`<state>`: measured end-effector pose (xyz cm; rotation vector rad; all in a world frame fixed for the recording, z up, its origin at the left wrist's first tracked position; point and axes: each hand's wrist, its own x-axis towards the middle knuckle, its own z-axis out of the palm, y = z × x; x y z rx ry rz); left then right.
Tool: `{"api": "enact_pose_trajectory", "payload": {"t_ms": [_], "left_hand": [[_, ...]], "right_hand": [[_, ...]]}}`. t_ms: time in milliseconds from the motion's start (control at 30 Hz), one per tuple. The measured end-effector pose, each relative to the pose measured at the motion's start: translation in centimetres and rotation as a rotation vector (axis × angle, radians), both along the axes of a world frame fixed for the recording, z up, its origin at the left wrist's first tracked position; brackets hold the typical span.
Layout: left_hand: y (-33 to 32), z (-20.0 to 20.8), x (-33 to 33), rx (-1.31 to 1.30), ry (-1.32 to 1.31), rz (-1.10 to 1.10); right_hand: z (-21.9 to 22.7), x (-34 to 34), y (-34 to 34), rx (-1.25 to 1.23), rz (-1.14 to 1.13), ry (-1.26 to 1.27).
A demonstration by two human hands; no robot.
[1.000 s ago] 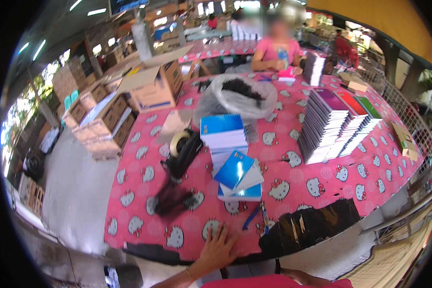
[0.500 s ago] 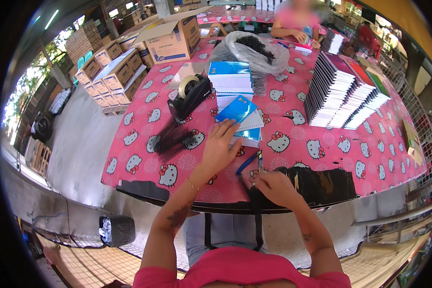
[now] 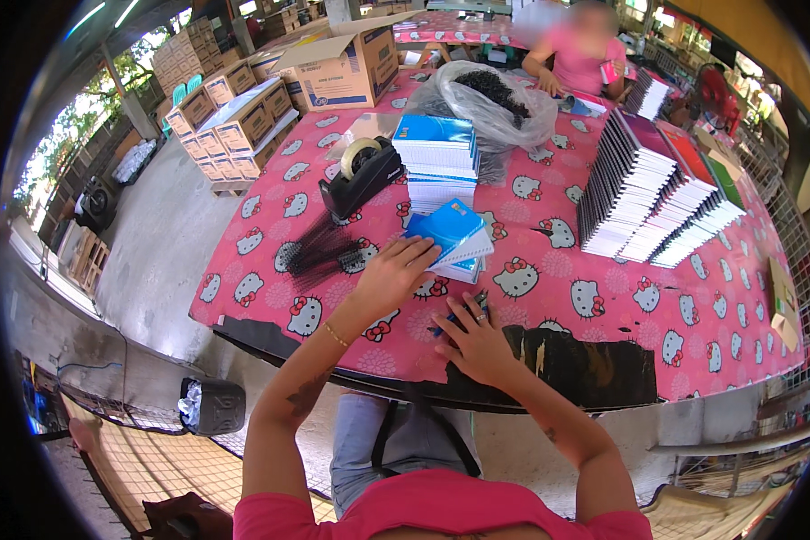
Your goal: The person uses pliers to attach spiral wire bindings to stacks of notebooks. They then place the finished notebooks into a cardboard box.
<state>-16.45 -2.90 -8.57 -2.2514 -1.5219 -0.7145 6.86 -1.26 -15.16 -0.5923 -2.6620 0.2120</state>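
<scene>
Stretched fingers of my left hand (image 3: 398, 270) rest on the left edge of a blue-covered spiral notebook (image 3: 452, 229), which lies askew on a few others. My right hand (image 3: 479, 340) is on the table just in front of them, fingers spread over blue-handled pliers (image 3: 460, 317). The palm and fingers cover much of the pliers. Behind the notebook under my left hand stands a taller stack of blue notebooks (image 3: 435, 133). Thin black spiral binding coils (image 3: 319, 256) lie in a loose heap left of my left hand.
A black tape dispenser (image 3: 365, 183) stands left of the tall stack. Behind is a clear plastic bag (image 3: 441, 94) of black coils. Tall notebook stacks (image 3: 630, 198) stand right. An open carton (image 3: 346, 72) sits far left; another person (image 3: 585, 54) is across the pink-covered table (image 3: 549, 288).
My right hand has lowered the pliers onto the table and its fingers have spread over them. My left hand stays on the notebook. The view has shifted slightly.
</scene>
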Motion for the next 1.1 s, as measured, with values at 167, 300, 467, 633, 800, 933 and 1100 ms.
{"api": "enact_pose_trajectory", "payload": {"t_ms": [167, 300, 467, 633, 800, 933, 1100], "left_hand": [[-1.3, 2.0, -1.1, 0.003, -0.213, -0.045], [-2.3, 6.7, -1.2, -0.049, -0.497, 0.035], [-5.0, 7.6, -2.7, -0.043, -0.642, 0.101], [-8.8, 4.9, -5.3, -0.059, -0.716, 0.175], [-10.3, 3.8, -5.5, -0.085, -0.724, 0.140], [-11.8, 2.7, -5.4, -0.071, -0.737, 0.094], [-9.7, -4.2, -4.7, -0.200, -0.841, 0.056]], "right_hand": [[0.2, -0.8, -0.5, -0.003, -0.018, 0.046], [-0.6, -1.6, -0.2, -0.007, 0.080, 0.061], [-1.1, -5.1, 0.9, -0.237, 0.080, 0.263], [-1.6, -6.4, 4.3, -0.167, -0.021, 0.205], [-1.8, -7.7, 5.8, -0.264, -0.082, 0.206], [0.3, -3.8, 2.7, -0.047, 0.182, 0.064], [0.2, 0.7, 7.0, -0.221, -0.279, 0.093]]}}
